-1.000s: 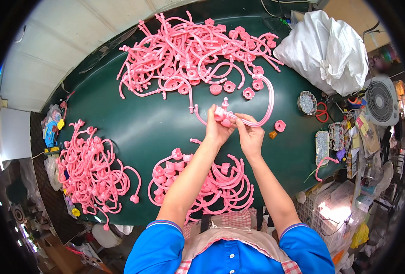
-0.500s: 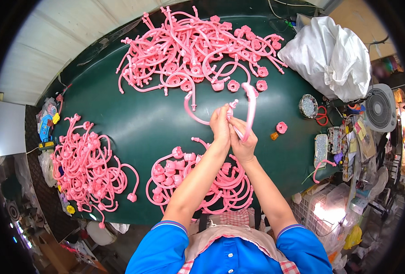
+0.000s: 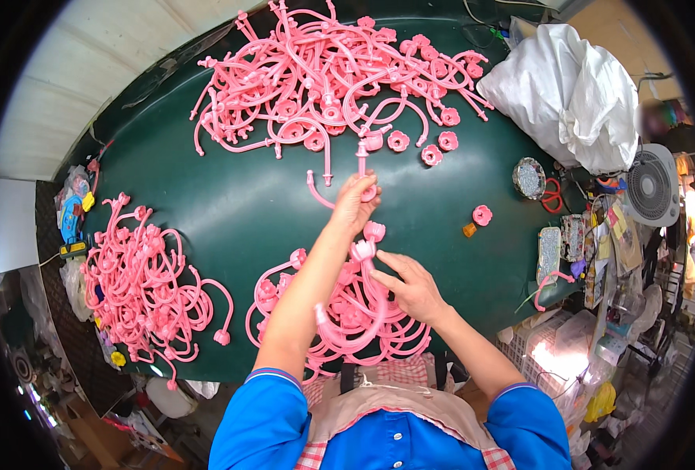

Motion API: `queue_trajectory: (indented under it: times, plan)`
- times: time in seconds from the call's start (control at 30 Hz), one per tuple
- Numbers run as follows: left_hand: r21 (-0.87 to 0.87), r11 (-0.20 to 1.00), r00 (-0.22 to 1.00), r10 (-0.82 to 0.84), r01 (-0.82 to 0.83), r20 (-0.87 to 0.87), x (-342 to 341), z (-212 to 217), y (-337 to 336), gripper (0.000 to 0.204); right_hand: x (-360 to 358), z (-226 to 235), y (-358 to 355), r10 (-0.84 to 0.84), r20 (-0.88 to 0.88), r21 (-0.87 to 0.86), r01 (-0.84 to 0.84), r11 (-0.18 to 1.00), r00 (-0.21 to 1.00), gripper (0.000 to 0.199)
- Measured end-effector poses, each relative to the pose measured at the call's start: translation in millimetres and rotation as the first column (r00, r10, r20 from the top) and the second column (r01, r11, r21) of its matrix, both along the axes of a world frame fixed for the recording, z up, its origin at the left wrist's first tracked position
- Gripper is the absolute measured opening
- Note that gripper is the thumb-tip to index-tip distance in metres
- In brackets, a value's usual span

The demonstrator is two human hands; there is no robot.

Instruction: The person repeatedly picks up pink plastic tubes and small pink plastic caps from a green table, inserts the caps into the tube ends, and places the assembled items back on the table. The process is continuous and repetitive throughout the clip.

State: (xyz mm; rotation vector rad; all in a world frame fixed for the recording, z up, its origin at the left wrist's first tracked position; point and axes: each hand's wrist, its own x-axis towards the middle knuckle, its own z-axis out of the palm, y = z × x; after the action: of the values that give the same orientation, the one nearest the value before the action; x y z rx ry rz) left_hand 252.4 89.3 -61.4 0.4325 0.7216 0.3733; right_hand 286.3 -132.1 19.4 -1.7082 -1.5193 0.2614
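Left hand (image 3: 355,205): we grip a pink tube (image 3: 321,190)
Right hand (image 3: 411,283): we pinch a curved tube (image 3: 371,313) above the near pile (image 3: 285,301)

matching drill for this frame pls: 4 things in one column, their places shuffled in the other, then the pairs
Things:
1. white sack
2. fan
3. left hand
4. right hand

Places:
A. on the pink tube heap nearest the body
B. far right corner of the green table
C. reaching out to the table middle, gripping a pink tube
D. right table edge, nearer than the sack

Pairs: 1-B, 2-D, 3-C, 4-A
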Motion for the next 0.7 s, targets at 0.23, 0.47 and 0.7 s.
queue_trajectory:
  times: [0.23,0.47,0.7]
  plan:
    - [0.780,0.418,0.867,-0.390,0.466,-0.309,-40,66,-55,0.046,14,16,60,-0.329,-0.287,-0.069,0.323,0.944,0.900,0.034]
    - [0.122,0.968,0.975,0.219,-0.221,0.030,-94,105,-42,0.044,37,94,51,-0.457,-0.204,-0.086,0.450,0.889,0.866,0.026]
    - [0.557,0.763,0.943,0.293,-0.329,0.157,-84,121,-115,0.030,-29,93,35,0.084,0.138,-0.584,0.013,0.812,0.987,0.032]
